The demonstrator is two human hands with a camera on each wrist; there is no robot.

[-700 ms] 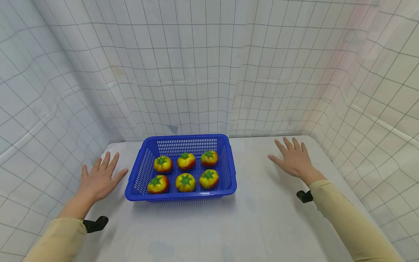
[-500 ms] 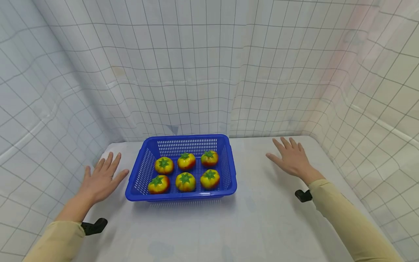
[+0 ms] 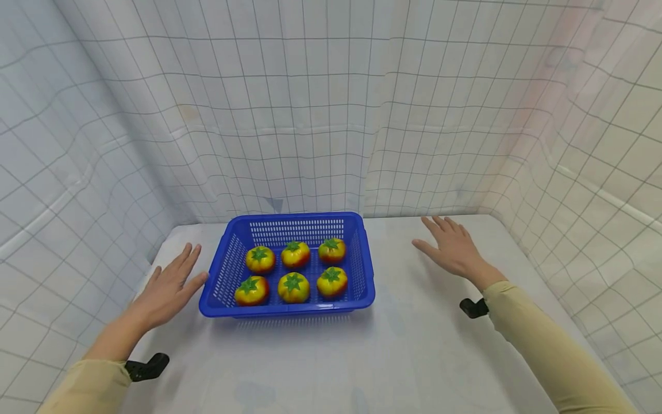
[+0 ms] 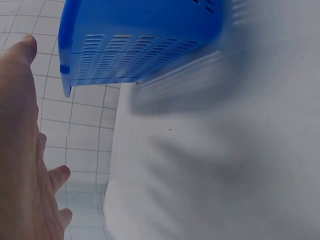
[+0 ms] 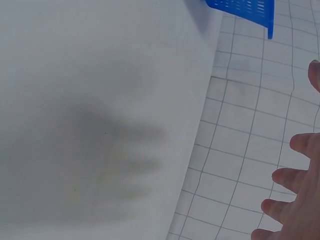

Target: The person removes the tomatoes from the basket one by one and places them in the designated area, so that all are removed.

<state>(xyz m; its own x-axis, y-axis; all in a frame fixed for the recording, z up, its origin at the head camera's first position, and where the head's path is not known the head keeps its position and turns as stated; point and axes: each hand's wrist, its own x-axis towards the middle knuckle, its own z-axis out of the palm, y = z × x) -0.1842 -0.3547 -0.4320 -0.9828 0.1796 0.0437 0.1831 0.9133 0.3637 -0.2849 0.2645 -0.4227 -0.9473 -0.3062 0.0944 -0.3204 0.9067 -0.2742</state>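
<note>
A blue plastic basket (image 3: pixel 287 310) with slotted walls stands on the white table, holding several yellow-and-red tomatoes (image 3: pixel 293 287) with green star-shaped tops, set in two rows. My left hand (image 3: pixel 165 293) is just left of the basket, fingers straight, its thumb tip close to the left rim. In the left wrist view the basket's slotted side (image 4: pixel 130 55) is beside that hand, whose shadow falls on the table. My right hand (image 3: pixel 452 250) is off to the right of the basket, fingers extended and holding nothing. A corner of the basket (image 5: pixel 245 10) shows in the right wrist view.
The white table (image 3: pixel 331 368) is enclosed by white curtains (image 3: pixel 310 115) with a dark grid, at the back and on both sides. A black device (image 3: pixel 149 367) is worn at the left wrist, and another black device (image 3: pixel 473 308) at the right.
Both hands have moved inward toward the basket, the left to the right and the right to the left. The left hand has turned somewhat onto its edge. The basket stays in place.
</note>
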